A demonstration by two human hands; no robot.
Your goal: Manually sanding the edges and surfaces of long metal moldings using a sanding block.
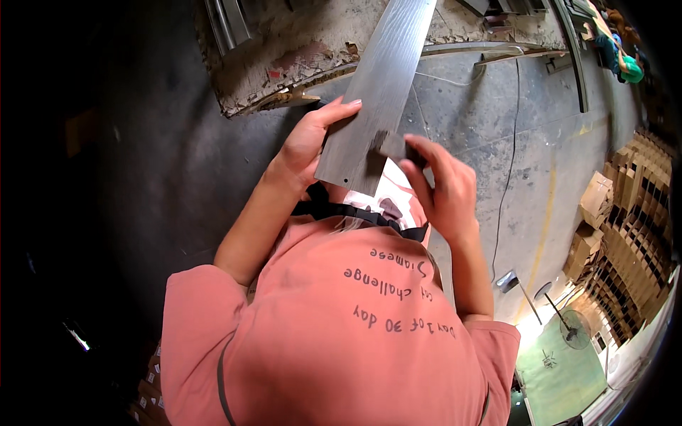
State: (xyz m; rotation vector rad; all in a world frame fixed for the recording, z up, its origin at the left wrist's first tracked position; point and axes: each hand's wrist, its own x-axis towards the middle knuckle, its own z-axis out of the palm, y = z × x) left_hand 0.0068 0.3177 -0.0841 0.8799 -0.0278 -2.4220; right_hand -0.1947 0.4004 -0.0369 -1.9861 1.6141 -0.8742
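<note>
A long grey board (387, 78) with a wood-grain face reaches from just before my waist up over the workbench. It has a small dark hole near its near end. My left hand (304, 148) grips the board's left edge, its thumb lying on top and the other fingers hidden beneath. At the right edge, my right hand (452, 183) closes its fingers on a small grey-brown block (393, 147). The block overlaps the board's face close to its near end; whether it presses on the surface is hard to tell. Its exact kind does not show.
The worn workbench (284, 53) ahead has a chipped edge and carries metal profiles (229, 25). A dark cable (510, 153) runs along the floor at right. Beyond are cardboard boxes (595, 197), stacked brown pieces (639, 184), a fan (570, 331) and a person in green headwear (631, 69).
</note>
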